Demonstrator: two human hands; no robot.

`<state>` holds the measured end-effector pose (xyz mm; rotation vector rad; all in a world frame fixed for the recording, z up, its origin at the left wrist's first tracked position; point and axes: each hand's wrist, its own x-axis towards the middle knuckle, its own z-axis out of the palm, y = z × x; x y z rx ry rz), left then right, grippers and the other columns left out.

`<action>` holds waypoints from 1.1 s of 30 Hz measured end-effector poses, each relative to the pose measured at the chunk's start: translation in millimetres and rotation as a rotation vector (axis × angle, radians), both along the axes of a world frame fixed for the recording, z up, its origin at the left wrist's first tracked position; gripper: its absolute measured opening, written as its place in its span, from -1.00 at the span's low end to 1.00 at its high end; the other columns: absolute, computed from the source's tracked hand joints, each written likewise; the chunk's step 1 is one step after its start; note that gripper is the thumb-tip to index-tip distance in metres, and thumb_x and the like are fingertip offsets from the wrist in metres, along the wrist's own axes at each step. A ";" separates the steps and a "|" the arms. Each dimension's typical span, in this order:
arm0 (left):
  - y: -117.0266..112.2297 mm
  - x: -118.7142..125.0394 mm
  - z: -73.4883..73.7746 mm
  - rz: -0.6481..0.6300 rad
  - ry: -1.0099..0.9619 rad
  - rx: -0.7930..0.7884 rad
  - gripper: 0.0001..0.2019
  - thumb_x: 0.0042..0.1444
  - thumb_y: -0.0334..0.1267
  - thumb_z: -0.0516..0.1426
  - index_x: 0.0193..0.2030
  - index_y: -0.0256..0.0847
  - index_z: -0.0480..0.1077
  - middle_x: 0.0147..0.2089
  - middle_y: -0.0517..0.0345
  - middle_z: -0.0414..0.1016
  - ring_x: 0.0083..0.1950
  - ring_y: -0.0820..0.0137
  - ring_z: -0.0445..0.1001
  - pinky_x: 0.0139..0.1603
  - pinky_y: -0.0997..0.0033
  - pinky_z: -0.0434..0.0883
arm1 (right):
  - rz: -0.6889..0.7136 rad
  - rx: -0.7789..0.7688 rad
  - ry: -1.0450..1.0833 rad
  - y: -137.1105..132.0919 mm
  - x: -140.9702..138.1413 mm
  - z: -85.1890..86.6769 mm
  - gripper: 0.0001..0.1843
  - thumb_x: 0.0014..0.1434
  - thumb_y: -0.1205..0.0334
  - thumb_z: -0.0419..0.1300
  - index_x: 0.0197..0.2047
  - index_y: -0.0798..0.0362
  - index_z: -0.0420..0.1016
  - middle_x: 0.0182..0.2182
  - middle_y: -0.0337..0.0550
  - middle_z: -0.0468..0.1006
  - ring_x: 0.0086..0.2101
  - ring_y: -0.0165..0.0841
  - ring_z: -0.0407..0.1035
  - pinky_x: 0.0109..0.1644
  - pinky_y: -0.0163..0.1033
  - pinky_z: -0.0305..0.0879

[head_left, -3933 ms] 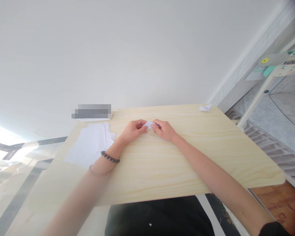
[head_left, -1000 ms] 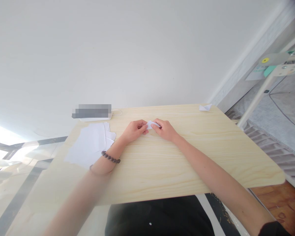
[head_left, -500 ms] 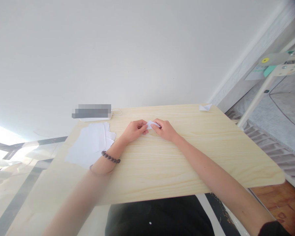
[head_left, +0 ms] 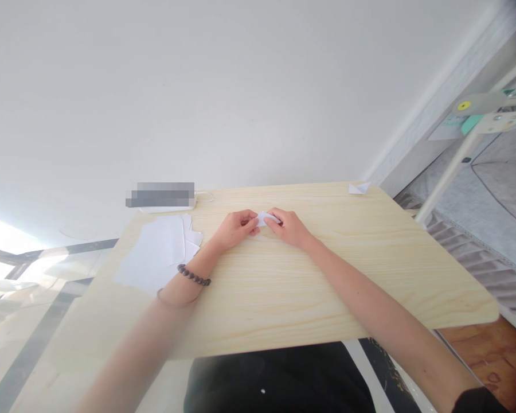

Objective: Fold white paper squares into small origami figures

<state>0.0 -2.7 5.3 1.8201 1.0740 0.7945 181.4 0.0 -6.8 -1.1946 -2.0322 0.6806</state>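
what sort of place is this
Probably a room in a home, perhaps a bedroom, though that is not certain: a light wood table stands by a plain pale wall, with a white pole and grey pleated fabric off to the right.

Held paper [head_left: 262, 218] wht; sheets [head_left: 159, 246] wht too, ditto folded pc [head_left: 358, 188]. Table [head_left: 266, 298] pale yel. w/ wavy wood grain, slightly darker. Beads [head_left: 193, 276] dk brn, sleeve [head_left: 477, 400] blk. Wall [head_left: 241, 86] lt gry. Disc [head_left: 464, 105] bright yel. Floor strip [head_left: 387, 373] blk w/ gold flecks.
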 end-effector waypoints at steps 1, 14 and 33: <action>0.1 0.0 0.0 0.000 0.000 -0.001 -0.72 0.06 -0.12 -0.01 -0.26 -0.29 0.36 -0.41 0.09 0.48 -0.37 0.42 0.42 -0.28 0.43 0.32 | 0.001 0.000 0.000 0.0 -0.1 0.1 -0.72 0.10 0.07 -0.06 -0.45 0.09 0.29 -0.62 -0.33 0.22 -0.59 -0.53 0.06 -0.49 -0.38 -0.04; -0.1 0.0 -0.1 -0.004 -0.005 0.007 -0.72 0.06 -0.11 -0.01 -0.27 -0.29 0.37 -0.41 0.10 0.48 -0.37 0.43 0.41 -0.28 0.44 0.32 | 0.002 0.001 -0.007 -1.0 -0.3 0.8 -0.73 0.11 0.08 -0.07 -0.45 0.09 0.28 -0.63 -0.33 0.20 -0.59 -0.53 0.05 -0.48 -0.38 -0.03; 0.3 -0.1 0.0 -0.008 -0.017 0.007 -0.73 0.07 -0.12 0.00 -0.28 -0.28 0.37 -0.42 0.12 0.48 -0.38 0.44 0.42 -0.29 0.46 0.32 | 0.001 0.003 -0.015 -0.1 0.2 -0.4 -0.72 0.11 0.08 -0.07 -0.44 0.09 0.28 -0.61 -0.32 0.23 -0.59 -0.53 0.06 -0.49 -0.38 -0.02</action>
